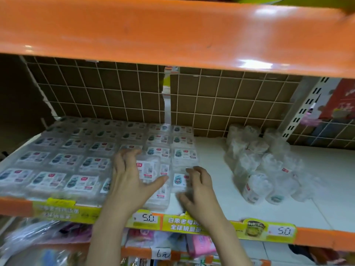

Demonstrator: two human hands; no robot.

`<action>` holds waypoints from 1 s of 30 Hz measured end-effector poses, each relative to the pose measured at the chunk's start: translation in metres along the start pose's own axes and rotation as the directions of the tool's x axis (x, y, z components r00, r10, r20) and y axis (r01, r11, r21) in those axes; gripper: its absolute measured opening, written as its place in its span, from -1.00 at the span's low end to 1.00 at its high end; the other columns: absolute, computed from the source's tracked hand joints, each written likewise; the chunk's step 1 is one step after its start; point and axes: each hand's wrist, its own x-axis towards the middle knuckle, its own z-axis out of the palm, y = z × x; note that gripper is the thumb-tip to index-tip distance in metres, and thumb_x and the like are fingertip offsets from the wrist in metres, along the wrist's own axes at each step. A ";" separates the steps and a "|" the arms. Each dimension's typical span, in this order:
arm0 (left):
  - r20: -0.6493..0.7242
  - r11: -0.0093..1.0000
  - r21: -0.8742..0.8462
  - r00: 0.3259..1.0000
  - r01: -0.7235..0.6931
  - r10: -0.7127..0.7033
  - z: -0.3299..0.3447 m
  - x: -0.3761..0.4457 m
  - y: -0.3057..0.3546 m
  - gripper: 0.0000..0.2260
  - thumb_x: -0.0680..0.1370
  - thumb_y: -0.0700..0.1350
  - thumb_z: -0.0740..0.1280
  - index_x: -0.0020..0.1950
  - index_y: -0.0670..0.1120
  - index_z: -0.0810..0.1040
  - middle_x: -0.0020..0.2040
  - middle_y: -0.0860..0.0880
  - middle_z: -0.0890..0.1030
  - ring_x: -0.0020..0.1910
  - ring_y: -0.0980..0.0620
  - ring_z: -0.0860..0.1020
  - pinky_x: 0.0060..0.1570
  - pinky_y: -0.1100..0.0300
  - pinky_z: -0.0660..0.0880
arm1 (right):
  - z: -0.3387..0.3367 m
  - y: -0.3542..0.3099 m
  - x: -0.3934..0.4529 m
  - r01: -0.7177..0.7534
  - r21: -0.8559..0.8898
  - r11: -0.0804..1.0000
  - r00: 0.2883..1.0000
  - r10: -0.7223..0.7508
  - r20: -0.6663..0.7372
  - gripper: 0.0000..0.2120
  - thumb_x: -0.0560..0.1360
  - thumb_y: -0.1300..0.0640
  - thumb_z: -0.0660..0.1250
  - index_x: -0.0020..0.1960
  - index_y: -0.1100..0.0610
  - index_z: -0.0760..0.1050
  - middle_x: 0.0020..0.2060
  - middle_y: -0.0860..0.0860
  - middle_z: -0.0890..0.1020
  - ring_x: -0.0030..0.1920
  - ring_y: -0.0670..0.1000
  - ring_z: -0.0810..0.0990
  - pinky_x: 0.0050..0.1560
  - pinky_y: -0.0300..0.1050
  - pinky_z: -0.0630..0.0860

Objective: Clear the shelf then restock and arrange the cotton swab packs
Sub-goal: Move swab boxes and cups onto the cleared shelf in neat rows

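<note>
Flat clear cotton swab packs (67,160) with white labels lie in neat rows over the left half of the white shelf (211,189). My left hand (130,179) rests on the front packs near the middle, fingers spread and bent, thumb stretched to the right. A pack (148,169) turned a different way lies just under its fingertips. My right hand (197,189) is beside it at the front of the rightmost column, where its curled fingers and thumb hold the edge of a pack (178,180). Both hands are a little blurred.
A loose heap of round clear swab tubs (265,164) sits on the right half of the shelf. An orange shelf (172,35) hangs close overhead. A wire grid back panel (115,93) closes the rear. Price strips (278,230) line the front edge, with goods on the lower shelf (134,240).
</note>
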 end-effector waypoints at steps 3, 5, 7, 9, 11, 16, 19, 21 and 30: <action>0.010 1.000 0.016 1.000 -0.024 0.024 0.004 0.005 0.004 -0.30 0.30 0.14 0.51 0.34 -0.02 0.33 0.38 -0.10 0.16 0.31 -0.20 0.32 0.20 -0.09 0.40 | -0.008 0.012 -0.006 -0.014 -0.040 0.999 0.999 0.013 -0.033 -0.49 0.42 0.10 0.37 0.33 0.14 0.34 0.28 0.05 0.29 0.31 0.04 0.25 0.25 -0.41 0.10; 0.017 0.999 0.026 0.999 -0.031 0.031 0.011 0.009 0.010 -0.33 0.31 0.17 0.48 0.34 0.04 0.34 0.40 -0.03 0.14 0.31 -0.18 0.35 0.16 -0.09 0.42 | -0.015 0.020 -0.009 -0.026 -0.051 0.998 0.999 0.024 -0.038 -0.60 0.42 0.10 0.34 0.23 0.15 0.44 0.15 0.03 0.41 0.18 0.07 0.40 0.11 -0.37 0.21; 0.002 0.998 0.026 0.999 -0.054 0.054 0.017 0.011 0.016 -0.32 0.30 0.23 0.46 0.34 0.06 0.37 0.40 -0.04 0.18 0.30 -0.16 0.38 0.13 -0.07 0.43 | -0.020 0.026 -0.012 -0.054 -0.055 0.997 0.998 0.052 -0.039 -0.63 0.41 0.07 0.29 0.19 0.16 0.50 0.07 0.02 0.48 0.10 0.08 0.47 0.03 -0.36 0.25; -0.010 0.996 0.029 0.997 -0.080 0.080 0.023 0.013 0.021 -0.32 0.30 0.26 0.44 0.35 0.05 0.38 0.38 -0.04 0.24 0.30 -0.14 0.39 0.13 -0.05 0.43 | -0.019 0.027 -0.013 -0.070 -0.062 0.996 0.997 0.067 -0.047 -0.61 0.40 0.04 0.25 0.19 0.14 0.51 0.05 0.02 0.52 0.08 0.07 0.49 0.01 -0.34 0.28; -0.013 0.996 0.027 0.997 -0.079 0.080 0.027 0.014 0.023 -0.33 0.32 0.20 0.48 0.36 0.03 0.39 0.38 -0.06 0.26 0.30 -0.14 0.38 0.14 -0.06 0.42 | -0.014 0.026 -0.012 -0.081 -0.053 0.995 0.995 0.078 -0.061 -0.62 0.41 0.04 0.25 0.19 0.14 0.51 0.03 0.02 0.54 0.08 0.08 0.49 0.02 -0.24 0.34; -0.059 0.995 0.043 0.994 -0.088 0.091 0.030 0.011 0.022 -0.37 0.32 0.17 0.43 0.33 -0.04 0.44 0.40 -0.08 0.25 0.33 -0.19 0.36 0.16 -0.15 0.45 | -0.017 0.026 -0.007 -0.085 -0.016 0.996 0.996 0.085 -0.021 -0.60 0.41 0.01 0.25 0.21 0.11 0.49 0.03 0.03 0.55 0.09 0.07 0.49 0.04 -0.25 0.33; -0.056 0.997 0.042 0.996 -0.061 0.064 0.031 0.011 0.023 -0.33 0.30 0.28 0.27 0.32 -0.05 0.45 0.36 -0.08 0.32 0.28 -0.19 0.41 0.14 -0.15 0.47 | -0.031 0.038 -0.009 -0.109 -0.039 0.993 0.994 0.108 -0.020 -0.56 0.43 -0.01 0.22 0.27 0.13 0.46 0.08 0.05 0.54 0.12 0.05 0.47 0.05 -0.31 0.29; -0.070 0.996 0.043 0.994 -0.081 0.084 0.034 0.011 0.025 -0.32 0.31 0.30 0.23 0.29 -0.08 0.47 0.31 -0.10 0.38 0.23 -0.20 0.44 0.11 -0.13 0.48 | -0.036 0.051 -0.012 -0.147 -0.111 0.983 0.988 0.140 -0.072 -0.59 0.44 0.04 0.20 0.24 0.17 0.48 0.09 0.10 0.55 0.12 0.12 0.49 0.09 -0.21 0.34; -0.032 0.984 0.042 0.984 -0.171 0.173 0.082 -0.001 0.069 -0.36 0.29 0.28 0.23 0.17 -0.15 0.52 0.13 -0.13 0.48 0.13 -0.13 0.44 0.07 0.05 0.45 | -0.022 0.067 -0.014 -0.232 -0.203 0.951 0.959 0.189 -0.212 -0.71 0.47 0.11 0.12 -0.01 0.27 0.53 0.00 0.20 0.54 0.02 0.24 0.53 0.04 -0.02 0.47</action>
